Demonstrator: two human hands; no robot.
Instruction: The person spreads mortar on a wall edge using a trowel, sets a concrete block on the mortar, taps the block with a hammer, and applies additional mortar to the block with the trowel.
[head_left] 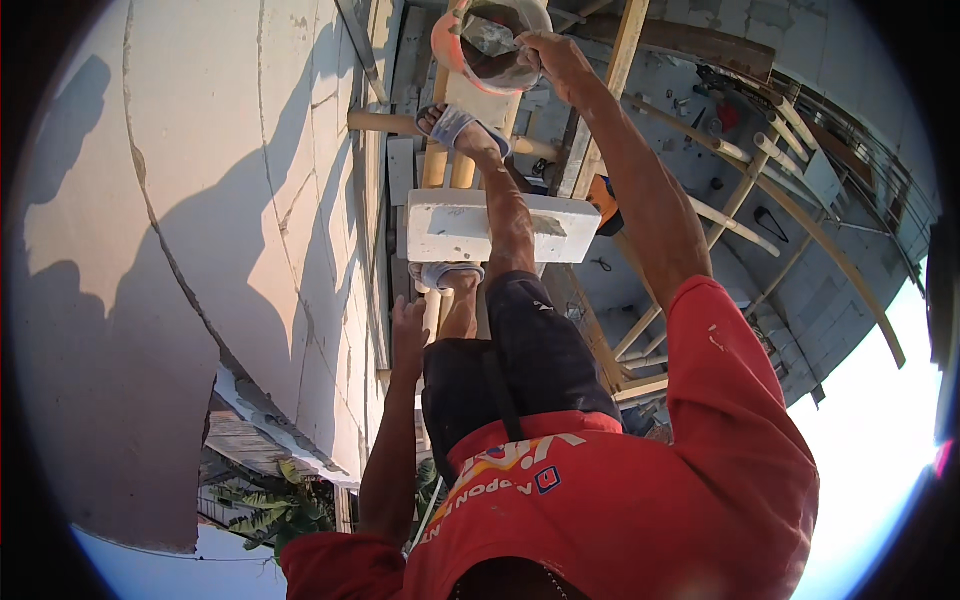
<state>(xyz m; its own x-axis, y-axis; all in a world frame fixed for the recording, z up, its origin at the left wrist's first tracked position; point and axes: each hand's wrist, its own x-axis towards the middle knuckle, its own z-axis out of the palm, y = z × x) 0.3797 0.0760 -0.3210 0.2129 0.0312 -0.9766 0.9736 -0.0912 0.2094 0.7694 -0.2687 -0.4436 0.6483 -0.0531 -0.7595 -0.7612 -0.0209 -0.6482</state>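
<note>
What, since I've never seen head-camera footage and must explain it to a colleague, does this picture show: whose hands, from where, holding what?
There's no machine, just a person's bare hands. The picture comes from the left of two wide cameras worn on the head, looking down, so straight edges bend. The right hand is at an orange-tinged bucket with a flat grey piece inside; whether its grip is on the bucket or that piece, I can't tell. The left hand is open beside the pale wall, with nothing visible in it. Below, sandalled feet show among pale poles, and a white block lies across, partly behind one leg.
</note>
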